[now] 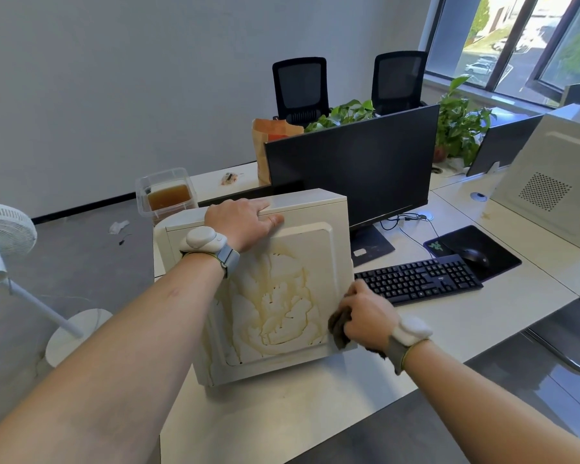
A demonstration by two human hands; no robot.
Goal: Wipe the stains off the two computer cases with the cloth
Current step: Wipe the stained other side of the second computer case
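A white computer case [318, 256] stands upright on the white desk [315, 406] in front of me. Its near side panel is streaked with yellowish-brown stains [278, 309]. My left hand [241, 221] grips the case's top edge, fingers on top and thumb on the side panel. My right hand [369, 313] holds a bunched grey-brown cloth [339, 329] against the lower right corner of the stained panel. A second white case [556, 182] with a perforated vent stands at the far right of the desk.
A black monitor [352, 172] stands right behind the near case. Keyboard [419, 279], mouse [476, 257] and mouse pad lie to the right. A clear tub of brown liquid [166, 194] sits back left. A white fan [4, 236] stands on the floor at left.
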